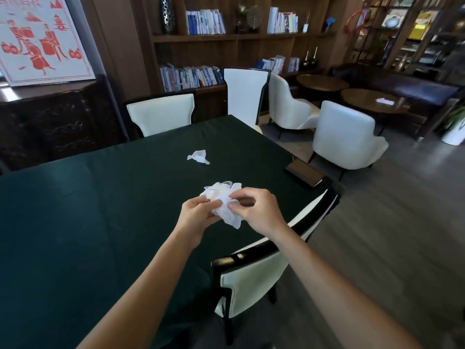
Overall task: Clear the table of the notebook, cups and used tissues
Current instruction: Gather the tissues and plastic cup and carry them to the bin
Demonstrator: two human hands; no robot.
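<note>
Above the dark green table [88,210], my left hand [198,212] holds a clear plastic cup [219,188] stuffed with crumpled white tissue [227,214]. My right hand [256,210] pinches that same tissue from the right side. Part of the tissue hangs below the cup between both hands. A second crumpled tissue [198,156] lies alone on the table farther back. A dark brown notebook [304,172] rests flat at the table's right edge.
A white chair with a black frame [254,278] is tucked at the table's near right side. More white chairs [161,113] stand along the far side, and armchairs [344,137] sit on the wooden floor to the right. Bookshelves line the back wall.
</note>
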